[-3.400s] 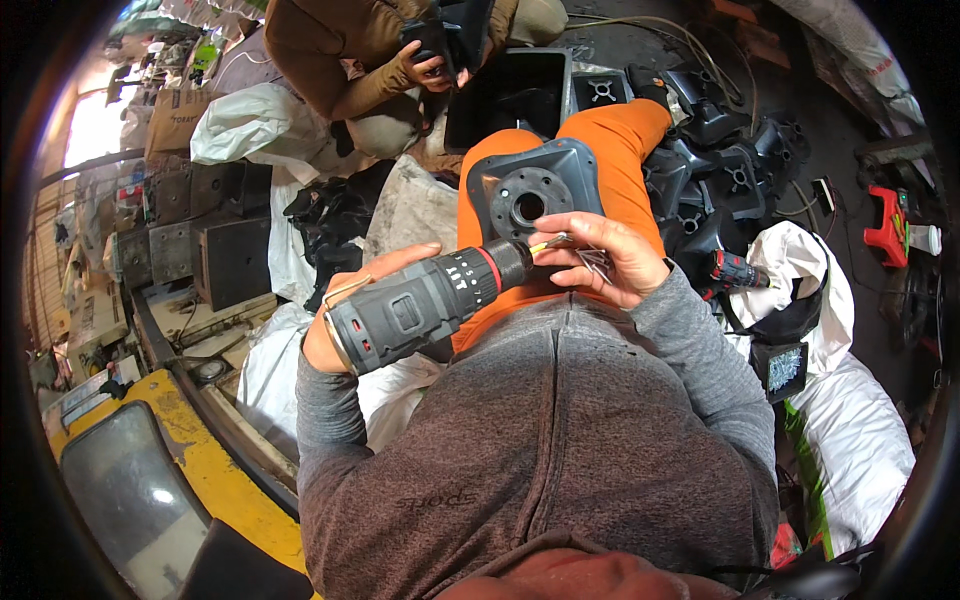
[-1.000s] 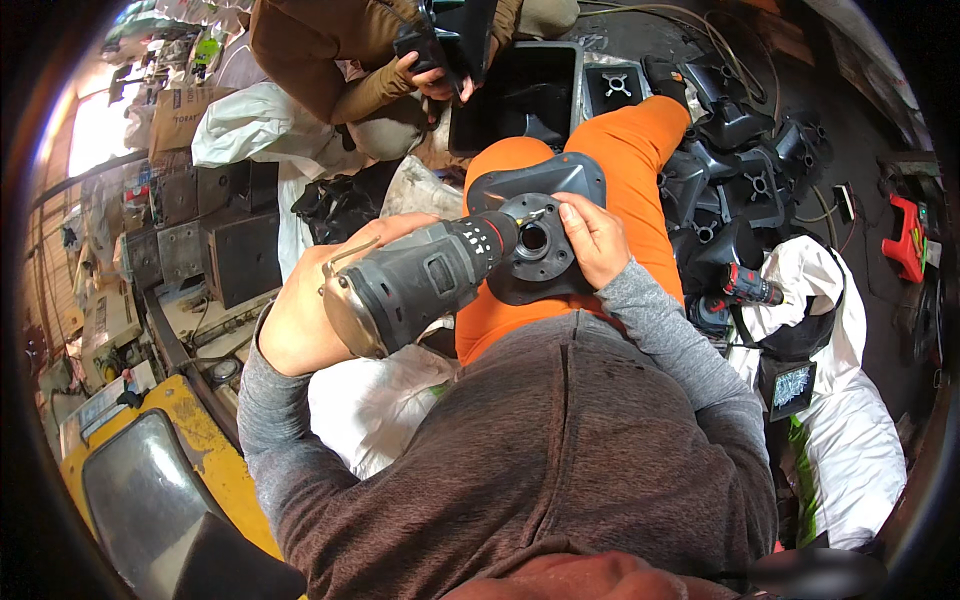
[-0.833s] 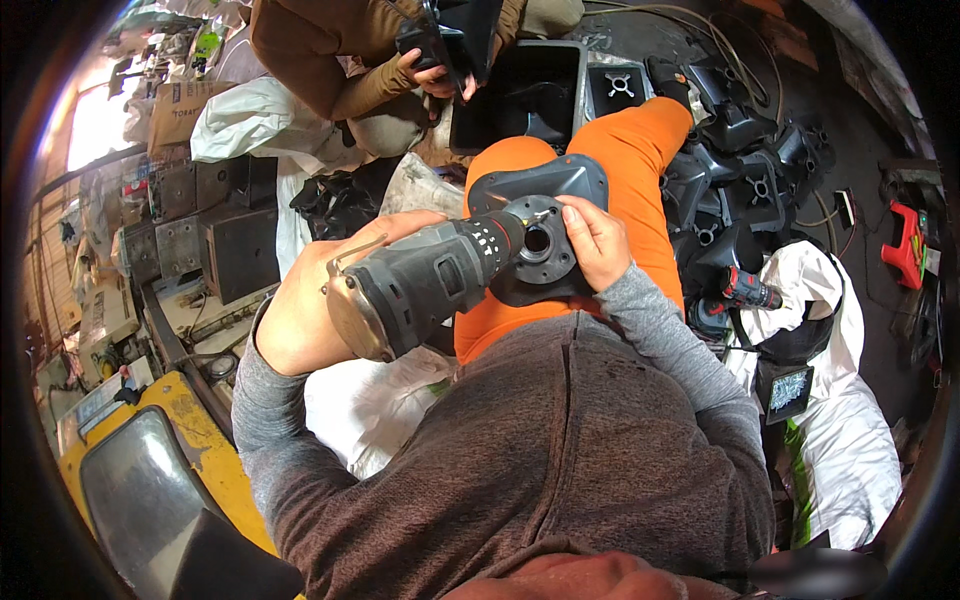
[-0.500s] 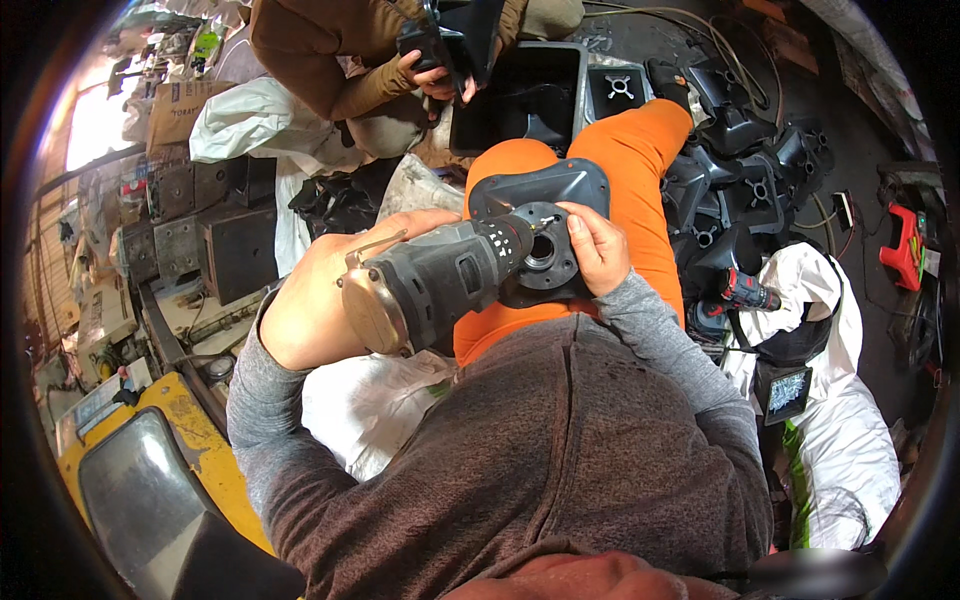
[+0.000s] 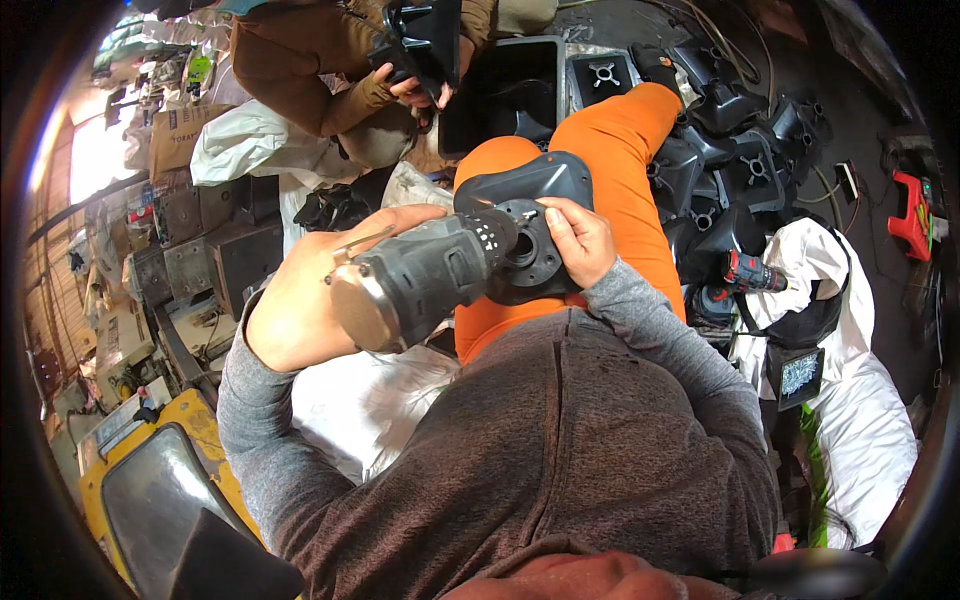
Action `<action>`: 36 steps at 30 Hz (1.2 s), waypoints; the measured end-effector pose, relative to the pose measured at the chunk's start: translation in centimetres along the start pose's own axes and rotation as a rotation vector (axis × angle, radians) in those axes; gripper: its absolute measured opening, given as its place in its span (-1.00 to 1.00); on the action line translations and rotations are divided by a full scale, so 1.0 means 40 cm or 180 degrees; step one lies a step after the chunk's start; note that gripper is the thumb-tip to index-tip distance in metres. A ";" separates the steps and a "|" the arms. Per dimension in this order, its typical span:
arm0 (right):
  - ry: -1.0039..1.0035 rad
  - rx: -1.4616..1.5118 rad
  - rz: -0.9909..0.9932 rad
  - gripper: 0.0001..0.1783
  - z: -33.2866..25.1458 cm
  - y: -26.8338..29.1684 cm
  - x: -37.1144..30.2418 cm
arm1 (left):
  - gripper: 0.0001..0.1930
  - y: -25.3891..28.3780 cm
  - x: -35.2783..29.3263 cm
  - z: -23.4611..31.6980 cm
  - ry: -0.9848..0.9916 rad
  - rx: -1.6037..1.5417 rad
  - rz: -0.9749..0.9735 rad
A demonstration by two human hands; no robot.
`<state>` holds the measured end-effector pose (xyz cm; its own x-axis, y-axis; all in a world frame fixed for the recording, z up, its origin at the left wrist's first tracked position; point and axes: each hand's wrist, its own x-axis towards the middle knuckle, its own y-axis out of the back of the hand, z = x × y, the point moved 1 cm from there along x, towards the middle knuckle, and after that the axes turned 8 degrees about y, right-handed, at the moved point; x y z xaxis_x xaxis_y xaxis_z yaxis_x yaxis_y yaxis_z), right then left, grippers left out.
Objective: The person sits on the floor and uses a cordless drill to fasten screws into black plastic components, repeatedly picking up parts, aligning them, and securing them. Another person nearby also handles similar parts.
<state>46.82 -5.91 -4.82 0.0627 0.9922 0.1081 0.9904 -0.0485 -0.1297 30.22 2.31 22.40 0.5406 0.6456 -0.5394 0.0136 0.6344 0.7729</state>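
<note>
My left hand (image 5: 300, 305) is wrapped round a grey and black cordless drill (image 5: 425, 285), its chuck end pointing right. The chuck reaches the round, holed flange (image 5: 545, 262) of a black plastic housing (image 5: 540, 178), which rests on my orange-trousered thighs. My right hand (image 5: 585, 240) grips the flange's upper right rim between thumb and fingers. A small pale fastener seems to stand at the flange's upper edge, close to my right fingertips. The drill hides the flange's left side and the bit's exact contact.
Opposite me, a person's hands (image 5: 420, 88) hold another black part. Several black housings (image 5: 745, 175) lie heaped at the right. Nearby are a red and black drill (image 5: 750, 272), a tray of small screws (image 5: 798, 378), and white sacks (image 5: 860, 430). A yellow-framed panel (image 5: 160, 490) stands lower left.
The drill, the housing and both hands have shifted slightly left and up in view, as has much of the scene. Both grips are unchanged.
</note>
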 end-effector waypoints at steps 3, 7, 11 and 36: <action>-0.0031 -0.0022 0.0027 -0.72 0.013 -0.002 0.000 | -0.44 0.016 -0.010 0.013 0.0310 -0.0431 -0.0078; 0.0118 -0.0011 0.0123 -0.71 0.017 -0.007 0.005 | -0.42 0.010 -0.033 -0.009 0.0289 -0.0565 0.0061; -0.0032 0.0101 0.0053 -0.69 0.021 -0.006 0.006 | -0.42 0.010 -0.037 -0.006 0.0432 -0.0692 0.0006; -0.0198 0.0374 -0.0558 -0.69 0.029 0.024 -0.004 | -0.49 -0.006 -0.026 -0.031 0.0034 -0.0555 0.0078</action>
<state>47.63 -6.00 -6.10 -0.1205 0.9896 0.0787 0.9640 0.1355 -0.2287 28.63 2.02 22.38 0.5299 0.6658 -0.5253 -0.1460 0.6818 0.7168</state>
